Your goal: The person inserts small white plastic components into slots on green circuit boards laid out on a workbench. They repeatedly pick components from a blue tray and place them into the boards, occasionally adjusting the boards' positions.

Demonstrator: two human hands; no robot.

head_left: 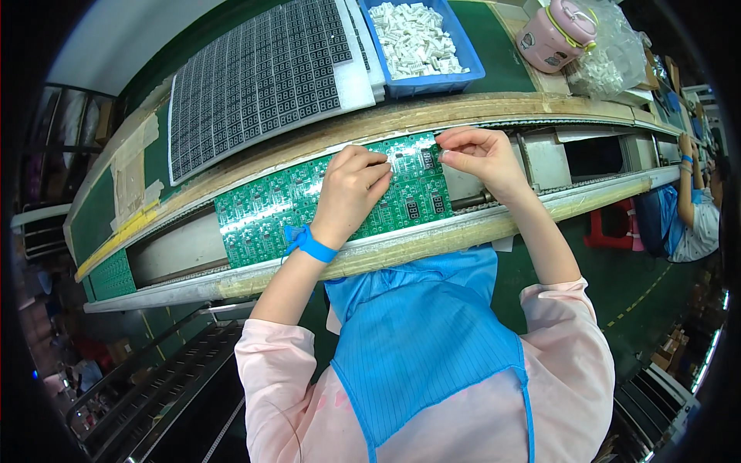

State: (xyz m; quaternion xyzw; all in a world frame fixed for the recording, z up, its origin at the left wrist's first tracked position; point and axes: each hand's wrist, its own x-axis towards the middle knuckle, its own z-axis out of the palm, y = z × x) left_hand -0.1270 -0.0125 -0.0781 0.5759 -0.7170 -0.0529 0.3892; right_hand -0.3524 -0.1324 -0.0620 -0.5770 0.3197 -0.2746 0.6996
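A green printed circuit board panel [266, 202] lies on the conveyor rails in front of me. Black seven-segment displays [413, 210] sit at its right end, another display [428, 160] near its top right corner. Over the middle of the panel, my left hand [351, 189] has its fingers curled in a pinch; whatever they hold is hidden. A blue wrist strap [312, 245] circles that wrist. My right hand [486, 160] is at the panel's top right corner, thumb and forefinger pinched beside the upper display; what is between them is too small to make out.
Behind the conveyor lie a foam sheet of black displays [255, 85] and a blue bin [475, 76] of white connectors. A pink lidded container [552, 38] and plastic bags [614, 65] stand far right. Another green board [112, 275] rests at the left; a co-worker's arm [685, 177] shows at the right.
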